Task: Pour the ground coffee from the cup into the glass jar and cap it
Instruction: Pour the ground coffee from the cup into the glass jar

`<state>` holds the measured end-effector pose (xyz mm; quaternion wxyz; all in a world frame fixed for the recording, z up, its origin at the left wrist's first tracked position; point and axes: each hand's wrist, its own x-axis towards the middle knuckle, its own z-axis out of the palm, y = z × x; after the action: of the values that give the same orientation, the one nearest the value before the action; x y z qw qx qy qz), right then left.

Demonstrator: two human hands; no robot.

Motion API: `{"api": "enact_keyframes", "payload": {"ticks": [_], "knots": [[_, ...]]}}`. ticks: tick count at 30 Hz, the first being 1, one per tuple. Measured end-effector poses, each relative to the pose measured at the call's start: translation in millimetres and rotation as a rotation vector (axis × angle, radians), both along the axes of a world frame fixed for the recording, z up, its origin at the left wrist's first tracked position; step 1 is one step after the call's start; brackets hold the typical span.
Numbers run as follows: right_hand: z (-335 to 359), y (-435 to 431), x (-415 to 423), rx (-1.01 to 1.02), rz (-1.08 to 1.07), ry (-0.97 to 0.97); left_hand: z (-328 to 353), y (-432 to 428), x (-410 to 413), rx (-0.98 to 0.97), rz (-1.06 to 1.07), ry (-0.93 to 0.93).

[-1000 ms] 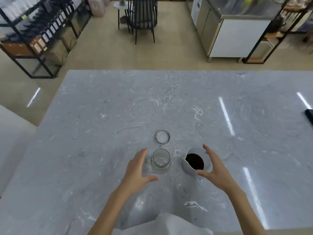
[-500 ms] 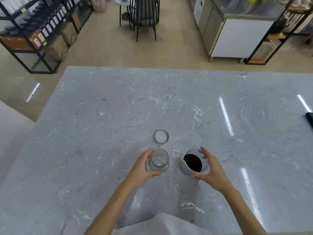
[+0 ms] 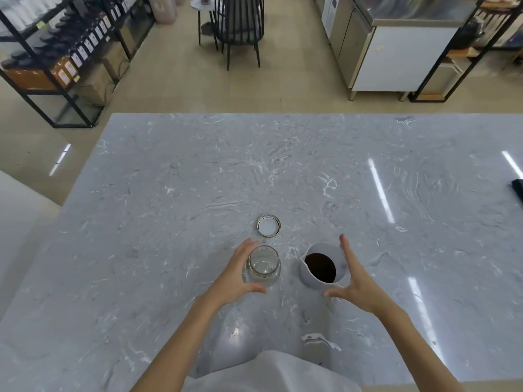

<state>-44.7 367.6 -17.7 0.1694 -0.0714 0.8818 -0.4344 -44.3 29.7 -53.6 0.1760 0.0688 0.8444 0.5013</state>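
Note:
An empty, open glass jar (image 3: 264, 265) stands upright on the grey marble table (image 3: 198, 193). My left hand (image 3: 235, 275) wraps its left side, fingers behind it and thumb in front. To its right stands a white spouted cup (image 3: 307, 275) holding dark ground coffee (image 3: 321, 267). My right hand (image 3: 355, 284) is spread around the cup's right side, fingers by the rim and thumb just in front, not clearly gripping. The metal lid (image 3: 268, 225) lies flat, inner side up, just beyond the jar.
A dark flat object (image 3: 518, 188) pokes in at the table's right edge. Beyond the table are black shelving with bottles (image 3: 56, 52), a black chair (image 3: 239, 26) and a steel cabinet (image 3: 396, 52). White cloth of my clothing shows at the near edge.
Both hands have moved in from open and apart. The left hand has closed around the jar and the right has drawn up beside the cup. Jar, cup and lid have not moved.

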Motion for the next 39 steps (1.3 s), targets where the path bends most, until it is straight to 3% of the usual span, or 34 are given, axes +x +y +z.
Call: {"api": "enact_keyframes", "payload": {"ticks": [14, 26, 31, 39], "knots": [[13, -11, 2, -0.214, -0.272, 0.032, 6, 13, 3, 0.014, 0.137, 0.028], [90, -26, -11, -0.464, -0.197, 0.030, 67, 22, -14, 0.179, 0.136, 0.115], [105, -30, -15, -0.407, -0.061, 0.029, 88, 20, -13, 0.108, 0.096, 0.135], [200, -27, -62, -0.145, 0.200, 0.105, 145, 19, -30, 0.071, 0.079, 0.254]]}}
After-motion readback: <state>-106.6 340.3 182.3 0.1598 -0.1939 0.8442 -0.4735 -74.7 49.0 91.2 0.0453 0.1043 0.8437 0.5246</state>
